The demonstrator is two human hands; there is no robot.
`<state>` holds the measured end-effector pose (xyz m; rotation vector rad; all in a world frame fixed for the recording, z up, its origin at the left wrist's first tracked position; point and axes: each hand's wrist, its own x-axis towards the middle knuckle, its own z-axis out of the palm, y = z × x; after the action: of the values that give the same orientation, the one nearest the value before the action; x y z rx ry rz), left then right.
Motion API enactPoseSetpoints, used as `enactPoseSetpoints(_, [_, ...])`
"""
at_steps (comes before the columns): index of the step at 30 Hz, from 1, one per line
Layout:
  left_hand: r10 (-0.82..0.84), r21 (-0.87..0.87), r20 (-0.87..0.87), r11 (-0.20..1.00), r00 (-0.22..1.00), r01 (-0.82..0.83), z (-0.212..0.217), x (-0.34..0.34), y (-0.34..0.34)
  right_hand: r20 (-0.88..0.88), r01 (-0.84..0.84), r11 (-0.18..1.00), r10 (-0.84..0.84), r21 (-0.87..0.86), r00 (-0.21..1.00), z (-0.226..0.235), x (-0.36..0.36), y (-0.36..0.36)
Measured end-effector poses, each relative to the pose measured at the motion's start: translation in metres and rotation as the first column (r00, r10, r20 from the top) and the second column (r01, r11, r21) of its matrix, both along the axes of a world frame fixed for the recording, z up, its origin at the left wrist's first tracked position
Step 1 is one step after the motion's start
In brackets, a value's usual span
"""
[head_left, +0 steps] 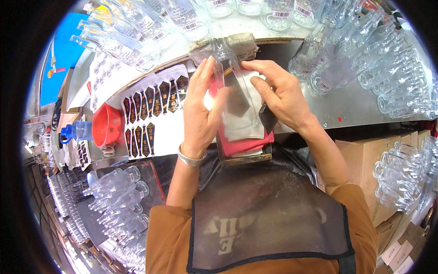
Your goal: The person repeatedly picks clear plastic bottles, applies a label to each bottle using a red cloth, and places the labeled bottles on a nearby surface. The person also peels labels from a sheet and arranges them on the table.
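Note:
A clear glass bottle (240, 119) lies on its back in front of me, its neck pointing away onto a rolled cloth (237, 44). A dark pointed label (237, 101) shows on its upper face. Beneath it are a white cloth (232, 131) and a red cloth (244, 145) on a small wooden stand (246, 158). My left hand (203, 105) grips the bottle's left side, fingers long and thumb over the label. On the right, my right hand (285, 93) curls at the bottle's edge, with a dark flat object (268, 118) under its palm, partly hidden.
Sheets of dark labels (153, 107) lie left, beside a red bowl (107, 124) and a blue-capped container (81, 131). Many clear bottles (278, 16) stand along the far side and right. More bottles (119, 189) fill the lower left. Cardboard boxes (365, 155) stand at right.

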<state>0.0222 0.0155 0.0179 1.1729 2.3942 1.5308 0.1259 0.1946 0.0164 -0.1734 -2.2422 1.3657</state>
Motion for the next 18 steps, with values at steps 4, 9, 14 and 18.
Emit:
enactPoseSetpoints(4, [-0.018,-0.065,-0.198,0.998,0.980,0.005,0.005,-0.004,0.004,-0.069,0.041,0.935,-0.018,0.351,0.997,0.008,-0.013,-0.007])
enactPoseSetpoints(9, [-0.005,-0.089,-0.205,0.996,0.979,-0.014,0.001,-0.002,0.006,-0.019,0.037,0.892,-0.032,0.450,0.999,0.009,-0.016,-0.005])
enactPoseSetpoints(14, [-0.002,-0.083,-0.208,0.996,0.978,-0.016,0.000,-0.002,0.006,-0.053,0.041,0.910,-0.021,0.413,0.998,0.006,-0.018,-0.004])
enactPoseSetpoints(18, [0.004,-0.075,-0.199,0.997,0.980,-0.020,0.002,-0.001,0.007,-0.086,0.046,0.923,-0.014,0.383,0.996,0.003,-0.021,-0.003])
